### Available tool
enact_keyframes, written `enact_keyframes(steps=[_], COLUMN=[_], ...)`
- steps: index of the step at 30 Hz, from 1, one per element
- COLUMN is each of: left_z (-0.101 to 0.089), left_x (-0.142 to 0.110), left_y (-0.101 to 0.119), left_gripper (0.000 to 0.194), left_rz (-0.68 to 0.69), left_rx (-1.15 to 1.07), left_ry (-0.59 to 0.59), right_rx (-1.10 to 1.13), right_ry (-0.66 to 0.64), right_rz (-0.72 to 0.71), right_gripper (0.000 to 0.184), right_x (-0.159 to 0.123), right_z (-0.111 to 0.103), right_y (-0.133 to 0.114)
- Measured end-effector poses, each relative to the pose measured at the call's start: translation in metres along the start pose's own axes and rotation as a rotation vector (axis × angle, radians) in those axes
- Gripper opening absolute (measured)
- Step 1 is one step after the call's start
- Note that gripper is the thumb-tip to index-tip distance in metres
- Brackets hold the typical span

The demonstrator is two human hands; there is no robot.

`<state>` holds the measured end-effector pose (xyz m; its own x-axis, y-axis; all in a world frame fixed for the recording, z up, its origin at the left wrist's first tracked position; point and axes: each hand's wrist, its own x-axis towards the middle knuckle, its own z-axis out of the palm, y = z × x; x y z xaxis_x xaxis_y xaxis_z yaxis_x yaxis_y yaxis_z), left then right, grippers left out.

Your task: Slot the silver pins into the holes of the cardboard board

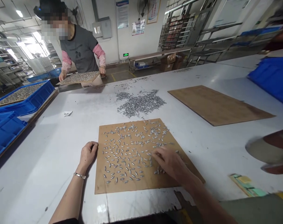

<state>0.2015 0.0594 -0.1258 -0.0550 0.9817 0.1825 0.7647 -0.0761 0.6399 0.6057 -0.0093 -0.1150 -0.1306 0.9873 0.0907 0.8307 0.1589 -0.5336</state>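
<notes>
A brown board (122, 189) lies flat on the white table in front of me. Many small grey spindle-shaped metal pieces (129, 165) are scattered over it, lying apart on the left and bunched in places at the back and right. My left hand (87, 153), a bangle on its wrist, rests at the board's left edge with its fingers curled in. Over the right half of the board is my right hand (169, 161), its fingers bent down together among the pieces. Whatever those fingertips pinch is hidden. Beyond the board lies a loose heap of the same pieces (141, 104).
A bare brown board (218, 105) lies at the right. Blue crates (36, 99) line the left edge; another blue container (271, 77) stands far right. Across the table a person (82, 49) holds a piece-covered board (79, 77). A green-and-yellow item (247, 185) lies near the front edge.
</notes>
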Motion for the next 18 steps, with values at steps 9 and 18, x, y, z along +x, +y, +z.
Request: enact_keyframes(steps=[9,18], left_z=[0.001,0.000], left_x=[0.002,0.000], left_y=[-0.002,0.002], left_gripper=[0.036,0.037], left_rz=[-0.026,-0.008], left_rx=[-0.017,0.004], left_ry=[0.004,0.006], right_rx=[-0.135,-0.091], right_ry=[-0.132,-0.071], right_rz=[-0.156,-0.197], right_gripper=[0.025,0.024], right_x=[-0.028,-0.036], right_z=[0.008,0.024], right_y=[-0.005,-0.015])
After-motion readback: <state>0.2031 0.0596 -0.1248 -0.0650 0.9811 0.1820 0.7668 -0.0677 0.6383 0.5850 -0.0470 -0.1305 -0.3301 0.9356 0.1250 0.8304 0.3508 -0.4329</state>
